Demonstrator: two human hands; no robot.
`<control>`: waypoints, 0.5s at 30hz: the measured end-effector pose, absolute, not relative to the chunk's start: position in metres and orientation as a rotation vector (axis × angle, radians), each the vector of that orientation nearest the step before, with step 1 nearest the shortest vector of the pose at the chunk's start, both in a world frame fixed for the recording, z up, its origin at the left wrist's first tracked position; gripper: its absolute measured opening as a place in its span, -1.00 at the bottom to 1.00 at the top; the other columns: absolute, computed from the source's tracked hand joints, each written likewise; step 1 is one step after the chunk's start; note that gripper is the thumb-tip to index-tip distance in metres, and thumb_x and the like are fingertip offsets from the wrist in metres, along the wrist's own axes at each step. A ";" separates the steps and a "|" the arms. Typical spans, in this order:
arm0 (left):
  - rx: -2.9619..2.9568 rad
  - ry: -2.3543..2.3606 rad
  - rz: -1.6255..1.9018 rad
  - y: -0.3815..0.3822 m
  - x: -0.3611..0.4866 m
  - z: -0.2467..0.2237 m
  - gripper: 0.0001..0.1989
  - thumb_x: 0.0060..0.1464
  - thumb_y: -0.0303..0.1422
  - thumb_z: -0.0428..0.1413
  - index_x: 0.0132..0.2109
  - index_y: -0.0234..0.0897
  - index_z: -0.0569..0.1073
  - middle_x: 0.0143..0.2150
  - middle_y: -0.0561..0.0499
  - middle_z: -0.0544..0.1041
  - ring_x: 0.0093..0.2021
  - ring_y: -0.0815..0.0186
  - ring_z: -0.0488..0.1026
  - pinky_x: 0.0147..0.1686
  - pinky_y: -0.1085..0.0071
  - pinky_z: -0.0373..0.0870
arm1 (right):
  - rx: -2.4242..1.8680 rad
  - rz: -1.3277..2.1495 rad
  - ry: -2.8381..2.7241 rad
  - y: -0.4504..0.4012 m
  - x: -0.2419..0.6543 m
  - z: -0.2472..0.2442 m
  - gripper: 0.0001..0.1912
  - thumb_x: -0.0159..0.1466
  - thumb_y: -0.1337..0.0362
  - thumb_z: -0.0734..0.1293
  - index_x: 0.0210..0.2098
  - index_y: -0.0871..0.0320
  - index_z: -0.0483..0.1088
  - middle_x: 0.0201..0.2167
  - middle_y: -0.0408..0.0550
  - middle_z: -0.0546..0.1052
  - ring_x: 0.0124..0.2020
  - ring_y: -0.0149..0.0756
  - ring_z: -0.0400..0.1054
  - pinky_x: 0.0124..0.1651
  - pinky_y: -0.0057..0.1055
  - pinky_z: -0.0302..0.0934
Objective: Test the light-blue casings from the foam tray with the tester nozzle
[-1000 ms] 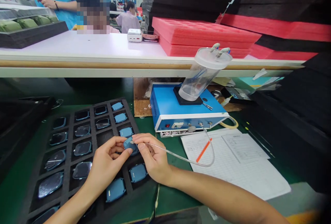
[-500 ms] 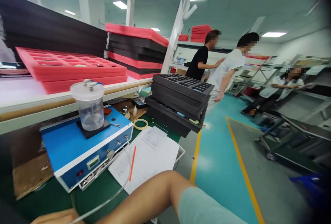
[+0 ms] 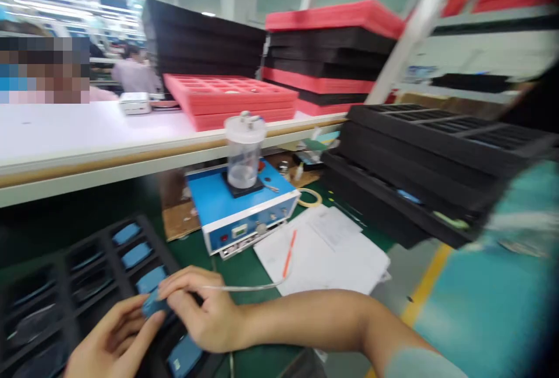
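My left hand (image 3: 116, 340) pinches a small blue piece (image 3: 154, 303) between thumb and fingers, above a black foam tray (image 3: 72, 314). My right hand (image 3: 205, 308) is closed around the end of a thin clear tube (image 3: 251, 288), its fingertips against the same blue piece. Whatever tip the tube ends in is hidden by the fingers. More blue pieces (image 3: 136, 254) sit in the tray's right-hand compartments, and dark glossy pieces (image 3: 37, 285) lie in those farther left. Behind my right hand stands a blue control box (image 3: 248, 218) with a clear lidded jar (image 3: 243, 159) on top.
White papers (image 3: 323, 250) with an orange stick (image 3: 290, 253) lie right of the box, near a tape roll (image 3: 309, 198). Stacked black trays (image 3: 419, 156) rise on the right. A white shelf (image 3: 87, 139) above carries pink trays (image 3: 240, 101). Another person (image 3: 133, 72) is beyond it.
My view has swung left, bringing the black foam tray and both hands into sight. My right hand, formerly at the bottom edge, now shows at the blue piece. The people on the right have left view.
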State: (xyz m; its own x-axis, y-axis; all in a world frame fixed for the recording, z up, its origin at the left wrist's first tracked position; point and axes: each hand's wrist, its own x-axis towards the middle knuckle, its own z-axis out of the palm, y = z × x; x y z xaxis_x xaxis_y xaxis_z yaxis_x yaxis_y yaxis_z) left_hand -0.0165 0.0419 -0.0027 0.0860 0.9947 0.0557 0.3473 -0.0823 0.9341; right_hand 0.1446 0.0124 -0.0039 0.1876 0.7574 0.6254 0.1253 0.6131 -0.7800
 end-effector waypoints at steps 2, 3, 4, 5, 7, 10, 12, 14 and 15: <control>1.509 1.388 1.000 0.032 -0.025 0.012 -0.42 -0.32 0.05 0.43 -0.22 -0.24 0.57 -0.34 -0.05 0.67 -0.38 0.13 0.65 -0.38 0.37 0.65 | -0.834 0.578 -1.317 0.009 0.146 -0.004 -0.80 0.41 0.27 0.27 -0.24 0.09 0.55 -0.24 -0.02 0.67 -0.14 -0.27 0.59 0.00 -0.32 0.48; 1.495 1.385 1.002 0.029 -0.024 0.018 -0.44 -0.32 0.03 0.43 -0.24 -0.26 0.57 -0.36 -0.06 0.66 -0.40 0.15 0.64 -0.40 0.38 0.63 | -0.828 0.600 -1.321 0.009 0.147 -0.006 -0.80 0.41 0.25 0.27 -0.22 0.09 0.55 -0.22 -0.01 0.66 -0.12 -0.26 0.58 0.00 -0.30 0.48; 1.486 1.377 0.997 0.028 -0.021 0.023 -0.48 -0.29 0.00 0.42 -0.25 -0.27 0.57 -0.38 -0.06 0.65 -0.41 0.17 0.63 -0.41 0.38 0.62 | -0.822 0.619 -1.325 0.009 0.146 -0.007 -0.80 0.42 0.24 0.27 -0.21 0.10 0.55 -0.21 0.00 0.65 -0.11 -0.26 0.58 0.01 -0.29 0.48; 1.481 1.371 0.995 0.027 -0.018 0.026 -0.51 -0.27 -0.02 0.41 -0.25 -0.27 0.57 -0.38 -0.06 0.65 -0.42 0.18 0.62 -0.42 0.38 0.61 | -0.816 0.635 -1.329 0.008 0.146 -0.009 -0.79 0.43 0.23 0.26 -0.20 0.10 0.54 -0.20 0.01 0.65 -0.10 -0.25 0.57 0.02 -0.28 0.47; 1.481 1.360 0.984 0.027 -0.014 0.029 -0.56 -0.22 -0.06 0.38 -0.25 -0.27 0.58 -0.37 -0.07 0.65 -0.41 0.19 0.62 -0.41 0.38 0.60 | -0.811 0.654 -1.333 0.007 0.145 -0.012 -0.78 0.44 0.22 0.26 -0.19 0.10 0.54 -0.20 0.02 0.64 -0.08 -0.24 0.56 0.02 -0.26 0.48; 1.500 1.346 0.975 0.026 -0.013 0.025 -0.58 -0.18 -0.08 0.36 -0.24 -0.27 0.58 -0.34 -0.08 0.66 -0.40 0.19 0.61 -0.42 0.37 0.58 | -0.813 0.653 -1.328 0.006 0.144 -0.014 -0.78 0.45 0.21 0.25 -0.18 0.09 0.54 -0.21 0.02 0.63 -0.07 -0.23 0.56 0.03 -0.27 0.48; 1.517 1.341 0.966 0.026 -0.014 0.021 -0.57 -0.17 -0.08 0.36 -0.21 -0.28 0.58 -0.33 -0.09 0.65 -0.39 0.19 0.61 -0.41 0.36 0.58 | -0.808 0.645 -1.323 0.007 0.144 -0.014 -0.78 0.45 0.22 0.26 -0.18 0.10 0.55 -0.21 0.03 0.63 -0.07 -0.23 0.56 0.03 -0.27 0.47; 1.534 1.347 0.958 0.026 -0.015 0.019 -0.57 -0.14 -0.08 0.34 -0.19 -0.29 0.57 -0.33 -0.10 0.65 -0.38 0.18 0.61 -0.40 0.35 0.57 | -0.796 0.646 -1.323 0.007 0.144 -0.014 -0.79 0.44 0.24 0.26 -0.17 0.11 0.55 -0.21 0.04 0.63 -0.07 -0.22 0.56 0.03 -0.27 0.47; 1.548 1.352 0.952 0.025 -0.016 0.020 -0.58 -0.11 -0.08 0.33 -0.18 -0.29 0.57 -0.33 -0.10 0.65 -0.37 0.17 0.61 -0.40 0.35 0.57 | -0.791 0.652 -1.325 0.006 0.144 -0.014 -0.79 0.44 0.25 0.26 -0.17 0.11 0.55 -0.21 0.04 0.63 -0.07 -0.22 0.56 0.03 -0.27 0.47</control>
